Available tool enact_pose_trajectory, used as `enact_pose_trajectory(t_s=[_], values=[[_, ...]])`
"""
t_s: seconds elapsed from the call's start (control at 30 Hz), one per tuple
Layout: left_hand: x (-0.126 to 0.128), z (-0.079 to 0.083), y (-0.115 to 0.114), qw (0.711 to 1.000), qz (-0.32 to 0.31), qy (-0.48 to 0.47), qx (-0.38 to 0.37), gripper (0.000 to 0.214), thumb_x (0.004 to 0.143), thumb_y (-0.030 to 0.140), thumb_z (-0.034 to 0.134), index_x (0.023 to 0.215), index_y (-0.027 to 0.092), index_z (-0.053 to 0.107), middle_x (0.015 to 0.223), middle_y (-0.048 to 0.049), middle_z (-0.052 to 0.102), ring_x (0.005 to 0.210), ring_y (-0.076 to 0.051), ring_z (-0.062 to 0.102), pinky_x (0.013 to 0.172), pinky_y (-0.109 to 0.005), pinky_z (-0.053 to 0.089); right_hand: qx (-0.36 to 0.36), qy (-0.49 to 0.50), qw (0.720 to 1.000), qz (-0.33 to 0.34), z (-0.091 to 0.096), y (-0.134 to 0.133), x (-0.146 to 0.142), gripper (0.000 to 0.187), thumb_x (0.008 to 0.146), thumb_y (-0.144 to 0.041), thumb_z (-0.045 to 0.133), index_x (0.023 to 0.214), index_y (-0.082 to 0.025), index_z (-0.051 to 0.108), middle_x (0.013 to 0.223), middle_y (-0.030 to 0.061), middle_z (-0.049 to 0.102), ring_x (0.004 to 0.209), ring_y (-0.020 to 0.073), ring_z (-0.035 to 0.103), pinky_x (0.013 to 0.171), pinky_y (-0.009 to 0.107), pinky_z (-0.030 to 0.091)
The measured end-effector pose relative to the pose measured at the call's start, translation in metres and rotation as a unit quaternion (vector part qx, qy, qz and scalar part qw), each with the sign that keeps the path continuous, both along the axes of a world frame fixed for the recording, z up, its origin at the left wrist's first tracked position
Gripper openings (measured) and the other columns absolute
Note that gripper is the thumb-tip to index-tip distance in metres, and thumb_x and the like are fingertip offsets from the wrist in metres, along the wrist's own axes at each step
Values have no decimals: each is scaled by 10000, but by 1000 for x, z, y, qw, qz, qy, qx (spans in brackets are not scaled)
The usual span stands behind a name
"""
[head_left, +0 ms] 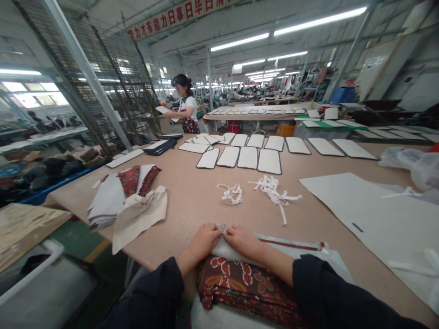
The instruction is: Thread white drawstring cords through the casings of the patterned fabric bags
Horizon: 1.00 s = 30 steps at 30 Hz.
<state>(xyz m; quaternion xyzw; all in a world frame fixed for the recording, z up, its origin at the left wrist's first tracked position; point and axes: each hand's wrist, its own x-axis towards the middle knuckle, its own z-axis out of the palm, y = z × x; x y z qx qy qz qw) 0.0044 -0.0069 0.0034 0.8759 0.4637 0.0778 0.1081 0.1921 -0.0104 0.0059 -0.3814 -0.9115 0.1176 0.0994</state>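
My left hand (205, 238) and my right hand (244, 240) meet at the near side of the table. The fingers of both are closed on the gathered edge of a clear plastic bag (229, 251), close together. Under my wrists lies a folded stack of dark brown patterned fabric (236, 279) with red flowers. Whether the fabric is inside the bag, I cannot tell. Beyond my right wrist runs a strip of plastic with a dark red line (291, 245). Past my hands are two loose piles of white ties, a smaller one (233, 194) and a larger one (270, 187).
Rows of white panels with dark edging (247, 157) lie across the far part of the brown table (185, 201). Folded cloth (109, 196) sits at the left edge, a large white sheet (377, 214) at right. A co-worker (188, 107) stands beyond, holding a panel.
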Motion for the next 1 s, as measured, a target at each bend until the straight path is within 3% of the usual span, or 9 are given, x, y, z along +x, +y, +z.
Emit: enact_pose_trajectory(t_s=[0.17,0.23,0.33,0.4,0.53,0.63,0.77,1.0], values=[[-6,-4,-9,995,76,-58,-12,209,804,216,492,978,191,605,948,-36,558,907,-163,490,829,-276,367,-132,14,980,-151,-6,16,-14,121,727,-126,491,785,-151,594,838,70,609,782,176,535,658,247,358],[-7,-7,-13,990,106,-94,-20,269,785,278,539,1040,201,577,978,-37,550,916,-162,490,826,-266,379,-157,12,973,-169,-15,21,-17,100,699,-115,490,738,-150,575,781,72,610,720,175,539,614,249,349],[-6,-11,-15,977,155,-144,-22,352,739,357,602,1048,191,573,995,-44,557,944,-175,481,836,-272,377,-157,51,979,-123,-30,25,-14,62,684,-125,489,670,-171,528,730,56,600,703,177,538,612,255,356],[-3,-12,-15,968,176,-177,-41,276,731,345,604,945,172,615,924,-36,582,892,-173,497,798,-265,382,-178,112,974,-81,-34,26,-9,48,692,-140,488,679,-186,494,715,35,592,698,169,537,615,250,374],[7,-12,-15,937,201,-251,-138,167,752,258,537,763,128,641,671,5,575,660,-134,498,608,-225,365,-240,250,936,-57,-29,23,-6,146,739,-121,439,868,-189,455,801,23,597,751,143,559,684,241,420],[12,-12,-8,922,242,-258,-154,170,737,246,537,762,115,642,608,19,545,602,-123,472,557,-216,330,-225,275,932,-68,-23,26,-10,239,748,-51,350,918,-182,456,847,23,594,783,125,559,736,247,421],[13,-12,-2,932,261,-222,-119,183,732,256,555,852,150,644,668,14,570,649,-126,496,593,-215,337,-156,232,959,-49,-18,31,-15,193,734,-59,399,823,-166,532,830,27,594,788,140,531,744,256,409],[15,-10,-9,952,273,-132,-34,257,764,246,549,1010,172,530,801,-5,580,772,-145,525,691,-235,359,-113,204,972,-25,-17,37,-13,244,714,-39,420,831,-146,605,848,49,614,802,155,530,753,261,408]])
